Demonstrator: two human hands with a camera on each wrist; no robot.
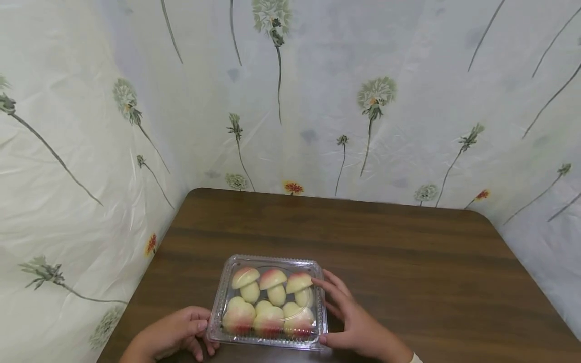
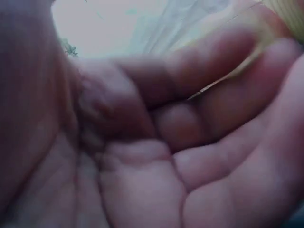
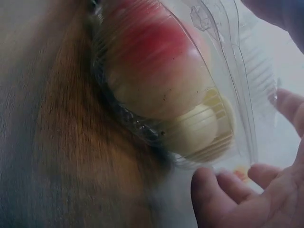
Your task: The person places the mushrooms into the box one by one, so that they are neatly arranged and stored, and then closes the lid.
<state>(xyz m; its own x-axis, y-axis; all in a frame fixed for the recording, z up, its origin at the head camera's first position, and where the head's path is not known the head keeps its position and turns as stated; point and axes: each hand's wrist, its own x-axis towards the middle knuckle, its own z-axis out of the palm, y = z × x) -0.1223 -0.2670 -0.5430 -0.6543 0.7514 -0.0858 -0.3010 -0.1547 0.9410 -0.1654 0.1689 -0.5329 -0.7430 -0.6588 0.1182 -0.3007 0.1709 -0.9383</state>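
Flanking clear clamshell box (image 1: 272,262) w/ mushroom-shaped pieces (image 1: 271,285): left hand (image 1: 170,335) apparently pinching corner, right hand (image 1: 358,322) spread along edge.

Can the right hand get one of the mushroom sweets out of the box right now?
Probably not yet. The right hand touches the clear box, but its lid looks closed over the mushroom sweets.
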